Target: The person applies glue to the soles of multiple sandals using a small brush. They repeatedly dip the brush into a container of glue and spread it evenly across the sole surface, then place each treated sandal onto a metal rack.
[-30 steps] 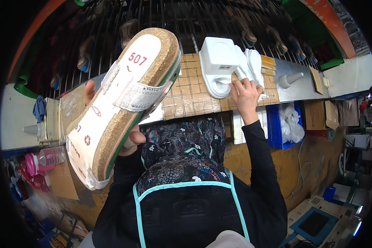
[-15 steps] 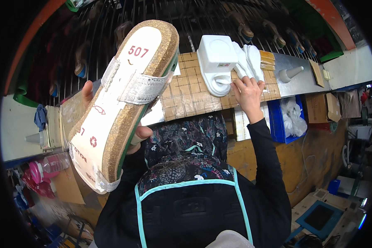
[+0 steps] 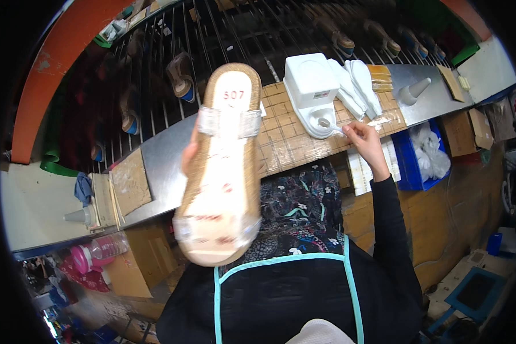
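Observation:
A sandal (image 3: 228,160) with a cork-coloured edge, a white printed footbed and pale silvery straps stands upright before me. My left hand (image 3: 190,156) grips it from behind at its left side, mostly hidden. Farther right, my right hand (image 3: 366,143) pinches a thin white handle (image 3: 338,129). That handle leads into the round cup (image 3: 323,122) at the front of a white plastic dispenser (image 3: 309,80); its far end I cannot make out. Several white sole-shaped pieces (image 3: 358,86) lean beside the dispenser.
Brown taped cardboard (image 3: 281,146) covers part of the metal bench. Behind it, metal rods (image 3: 203,40) carry several sandals. A grey cone (image 3: 414,92) sits at the right. Below the bench are a blue bin (image 3: 410,166) of white bags and a pink-lidded jar (image 3: 85,259).
The sandal has swung from a tilt to nearly upright and shifted right, somewhat farther from me. My right hand has drawn back a little from the cup, showing the white handle. The whole view has shifted.

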Demonstrator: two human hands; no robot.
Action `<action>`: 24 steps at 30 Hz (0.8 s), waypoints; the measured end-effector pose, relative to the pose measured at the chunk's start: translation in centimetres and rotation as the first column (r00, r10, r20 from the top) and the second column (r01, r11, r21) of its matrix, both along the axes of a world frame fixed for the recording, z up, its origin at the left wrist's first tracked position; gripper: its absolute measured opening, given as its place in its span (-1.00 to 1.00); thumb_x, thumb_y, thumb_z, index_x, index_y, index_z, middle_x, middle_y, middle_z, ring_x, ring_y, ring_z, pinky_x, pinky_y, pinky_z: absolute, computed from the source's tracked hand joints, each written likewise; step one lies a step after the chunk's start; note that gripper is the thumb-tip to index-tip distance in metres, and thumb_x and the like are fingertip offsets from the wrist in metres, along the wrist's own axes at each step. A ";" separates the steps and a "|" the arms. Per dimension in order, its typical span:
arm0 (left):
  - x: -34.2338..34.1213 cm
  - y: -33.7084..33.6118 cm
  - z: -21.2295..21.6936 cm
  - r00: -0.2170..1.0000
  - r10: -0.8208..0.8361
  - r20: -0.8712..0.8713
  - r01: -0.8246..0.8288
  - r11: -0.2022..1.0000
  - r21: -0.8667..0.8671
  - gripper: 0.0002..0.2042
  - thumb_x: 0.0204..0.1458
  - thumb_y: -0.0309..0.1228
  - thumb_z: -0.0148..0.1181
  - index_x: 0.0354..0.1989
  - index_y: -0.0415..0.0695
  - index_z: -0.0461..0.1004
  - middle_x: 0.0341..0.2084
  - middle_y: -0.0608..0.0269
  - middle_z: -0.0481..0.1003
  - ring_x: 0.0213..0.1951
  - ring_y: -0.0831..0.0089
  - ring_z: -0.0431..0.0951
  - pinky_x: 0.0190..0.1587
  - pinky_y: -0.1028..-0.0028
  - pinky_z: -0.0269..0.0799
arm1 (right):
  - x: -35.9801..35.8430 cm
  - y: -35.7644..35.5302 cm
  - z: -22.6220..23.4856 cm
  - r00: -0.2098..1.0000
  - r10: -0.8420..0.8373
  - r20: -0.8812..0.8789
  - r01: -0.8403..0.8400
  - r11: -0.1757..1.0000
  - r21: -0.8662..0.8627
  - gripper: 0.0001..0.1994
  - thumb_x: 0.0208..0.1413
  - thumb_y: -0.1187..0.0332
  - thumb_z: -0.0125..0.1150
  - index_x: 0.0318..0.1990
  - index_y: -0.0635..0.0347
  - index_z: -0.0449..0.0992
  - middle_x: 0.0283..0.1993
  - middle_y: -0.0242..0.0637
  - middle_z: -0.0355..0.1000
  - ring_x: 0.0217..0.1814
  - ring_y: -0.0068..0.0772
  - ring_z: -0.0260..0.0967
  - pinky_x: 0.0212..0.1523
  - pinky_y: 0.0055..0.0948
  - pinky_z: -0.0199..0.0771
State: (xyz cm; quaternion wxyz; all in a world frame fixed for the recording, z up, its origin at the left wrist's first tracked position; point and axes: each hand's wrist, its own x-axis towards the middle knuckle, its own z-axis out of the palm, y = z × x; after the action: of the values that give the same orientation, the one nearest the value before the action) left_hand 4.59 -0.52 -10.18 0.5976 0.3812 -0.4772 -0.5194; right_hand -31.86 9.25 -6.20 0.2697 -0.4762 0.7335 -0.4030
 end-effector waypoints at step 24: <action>-5.8 1.7 5.4 0.951 0.306 0.040 -0.173 0.634 -0.754 -0.60 -0.03 -0.52 0.35 0.00 0.09 0.44 0.28 -0.27 0.22 0.21 -0.16 0.38 0.12 0.18 0.49 | 16.3 -1.4 10.6 0.997 0.024 -0.067 -0.063 0.746 -0.662 -0.81 0.00 0.47 0.41 -0.19 0.10 0.70 -0.19 -0.37 0.39 -0.45 -0.61 0.22 -0.32 -0.58 0.24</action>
State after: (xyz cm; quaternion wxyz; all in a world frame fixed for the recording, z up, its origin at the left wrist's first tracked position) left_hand -1.20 1.19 -4.73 0.7228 0.2062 -0.6392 -0.1628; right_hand -15.55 7.84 4.43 0.0723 -0.5685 0.5382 -0.6179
